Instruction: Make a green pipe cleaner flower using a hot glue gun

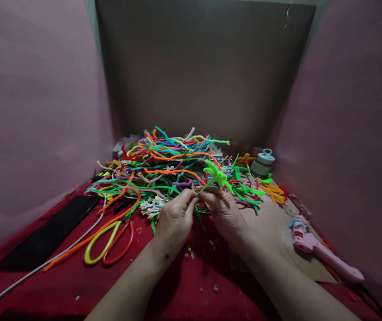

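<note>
Viewing from the head camera: both hands are raised in front of a pile of coloured pipe cleaners [174,156], above the near part of the red-covered surface [191,287]. The left hand [177,211] is curled, with thumb and forefinger brought together in a pinch on the thin stem of a bright green fuzzy piece [221,178]. The right hand [224,215] is likewise curled, its fingertips gathered at the same stem just beside the left; its exact finger contact is partly hidden. The green piece is located above the right hand, its looped, petal-like head tilted up and to the right, with the pile behind it.

Left of the hands: a bundle of pale-tipped short stems [152,206] is positioned just beside the left hand. Scissors with one yellow and one red handle [88,256] lie nearer the viewer, handles forward. A long orange pipe cleaner [87,240] extends past them toward the lower left. A white cable [18,281] runs beside a flat black object [48,234].

Right of the hands: a tan board [277,240] lies on the surface. A pink glue gun [327,259] rests at its right side. Yellow-orange looped pieces [273,192] lie toward the back, near a pale container with a ring on top [262,166].
</note>
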A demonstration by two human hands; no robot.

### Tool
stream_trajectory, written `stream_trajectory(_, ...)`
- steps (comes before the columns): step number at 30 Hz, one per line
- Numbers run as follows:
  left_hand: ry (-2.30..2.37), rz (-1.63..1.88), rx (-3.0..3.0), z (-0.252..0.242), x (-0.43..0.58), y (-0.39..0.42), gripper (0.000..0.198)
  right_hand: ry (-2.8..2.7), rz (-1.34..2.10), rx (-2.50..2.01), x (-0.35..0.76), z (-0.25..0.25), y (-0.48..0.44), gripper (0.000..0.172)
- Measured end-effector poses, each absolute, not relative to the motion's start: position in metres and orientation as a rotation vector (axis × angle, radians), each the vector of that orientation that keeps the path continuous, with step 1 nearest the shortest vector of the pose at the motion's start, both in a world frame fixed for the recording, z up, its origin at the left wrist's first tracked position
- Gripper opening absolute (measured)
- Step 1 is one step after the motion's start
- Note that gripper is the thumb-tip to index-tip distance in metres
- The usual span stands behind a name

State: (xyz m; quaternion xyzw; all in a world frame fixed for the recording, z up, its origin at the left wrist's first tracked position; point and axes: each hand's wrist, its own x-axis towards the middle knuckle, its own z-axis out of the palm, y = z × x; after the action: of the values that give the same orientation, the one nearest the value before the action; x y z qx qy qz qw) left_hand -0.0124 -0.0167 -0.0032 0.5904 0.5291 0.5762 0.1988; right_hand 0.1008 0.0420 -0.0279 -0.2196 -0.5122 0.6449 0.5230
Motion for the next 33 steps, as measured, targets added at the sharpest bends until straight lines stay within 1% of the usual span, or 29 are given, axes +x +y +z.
stream_trajectory(6, 1.328, 1.483, 1.425, -0.001, -0.01, -0.017, 0.012, -1.137, 1.727, -0.454, 0.103, -0.023, 0.043, 0.019)
stream_trajectory(10, 1.09, 1.382, 1.153, 0.003, -0.011, -0.018, 0.014, -1.101, 1.854, -0.4, 0.105, -0.021, 0.044, 0.019)
stream_trajectory(14, 0.811, 1.271, 0.953, 0.004, -0.016, -0.017, 0.014, -1.135, 1.881, -0.341, 0.107, -0.018, 0.042, 0.024)
stream_trajectory(18, 0.697, 1.212, 0.874, 0.002, -0.019, -0.016, 0.024, -1.171, 1.905, -0.318, 0.109, -0.015, 0.04, 0.025)
stream_trajectory(23, 0.651, 1.193, 0.835, 0.004, -0.021, -0.016, 0.023, -1.144, 1.907, -0.298, 0.109, -0.011, 0.037, 0.014)
stream_trajectory(28, 0.636, 1.142, 0.852, 0.005, -0.022, -0.018, 0.009, -1.132, 1.877, -0.298, 0.105, -0.01, 0.036, 0.008)
stream_trajectory(31, 0.719, 1.143, 0.939, 0.005, -0.02, -0.017, 0.014, -1.122, 1.835, -0.301, 0.103, -0.013, 0.038, 0.006)
stream_trajectory(33, 0.888, 1.197, 1.088, 0.003, -0.017, -0.016, 0.014, -1.138, 1.765, -0.348, 0.102, -0.016, 0.04, 0.008)
